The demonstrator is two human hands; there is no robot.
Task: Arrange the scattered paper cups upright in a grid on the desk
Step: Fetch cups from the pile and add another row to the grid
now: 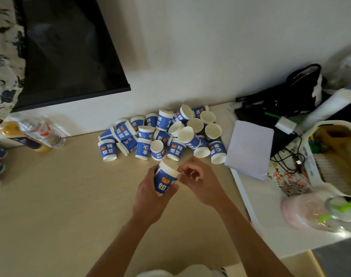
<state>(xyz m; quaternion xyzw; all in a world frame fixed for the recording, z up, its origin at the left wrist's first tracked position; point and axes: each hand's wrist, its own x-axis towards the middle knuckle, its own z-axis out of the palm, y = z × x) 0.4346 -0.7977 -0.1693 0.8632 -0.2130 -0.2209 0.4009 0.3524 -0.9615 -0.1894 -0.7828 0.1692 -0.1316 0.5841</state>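
paper cups [162, 134], blue with white rims and insides, lie in a loose heap at the far edge of the tabletop [60, 196], against the wall. most are on their sides or upside down, and some rest on others. a few at the right of the heap show open white mouths.

held cup [165, 180]: nearer than the heap and just in front of it, tilted, mouth toward the heap. left hand [150, 198] grips it round the blue wall, fingers curled about it. right hand [199, 181] has its fingers curled, with thumb and forefinger pinching the white rim on the cup's right side. cannot tell whether the cup's base touches the tabletop.

far left: clear water bottle [41, 132] on its side, beside an orange bottle [11, 129].

right of heap: white paper pad [248, 148] just beside the nearest cups. beyond it are a black bag [290, 92], a white charger [285, 124] and a black cable [290, 158]. plastic drink cup [310, 214] with green straw stands near the right edge.
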